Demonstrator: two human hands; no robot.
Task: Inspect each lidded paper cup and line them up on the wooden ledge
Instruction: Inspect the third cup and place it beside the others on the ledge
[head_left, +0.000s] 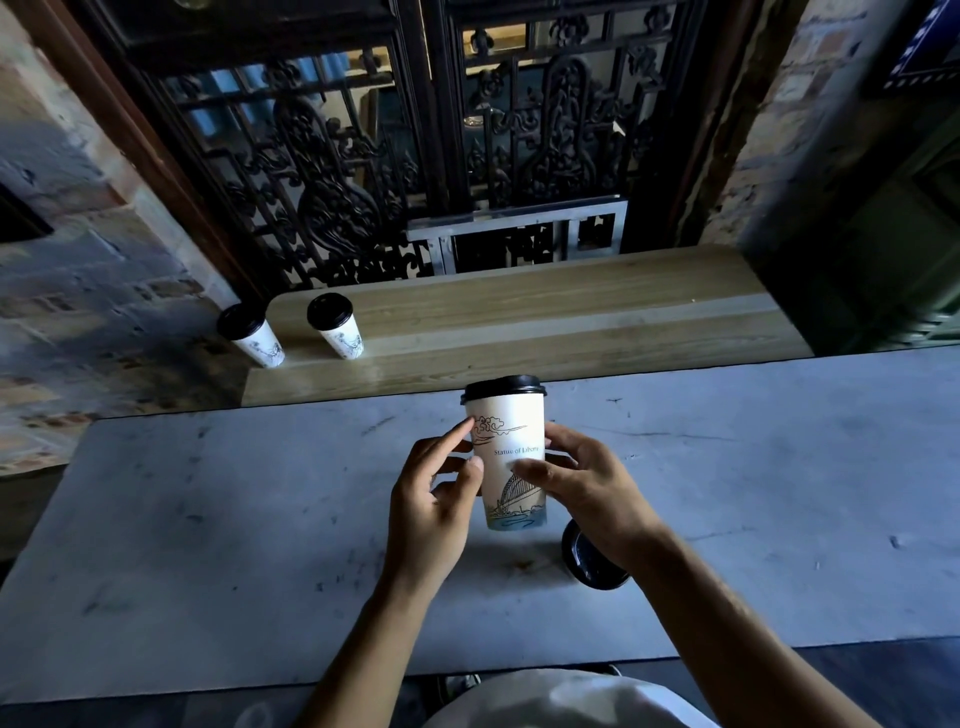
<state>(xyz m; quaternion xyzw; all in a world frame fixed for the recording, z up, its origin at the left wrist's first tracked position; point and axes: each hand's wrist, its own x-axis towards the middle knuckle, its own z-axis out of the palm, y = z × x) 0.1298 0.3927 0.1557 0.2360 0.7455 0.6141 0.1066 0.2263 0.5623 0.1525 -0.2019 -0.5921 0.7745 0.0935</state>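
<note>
A tall white paper cup (511, 441) with a black lid and line drawings is held up above the grey stone table (208, 519). My right hand (582, 483) grips its right side with thumb across the front. My left hand (436, 499) touches its left side with fingertips and thumb. Two more lidded cups stand at the left end of the wooden ledge (571, 317): one (335, 325) on the wood, the other (250, 334) at its left edge. A further black-lidded cup (589, 564) stands on the table, partly hidden under my right wrist.
A dark carved lattice screen (389, 156) rises behind the ledge, with a small metal gate (519, 234) at its foot. Brick walls (78, 260) flank both sides. The ledge stretches right of the two cups as bare wood.
</note>
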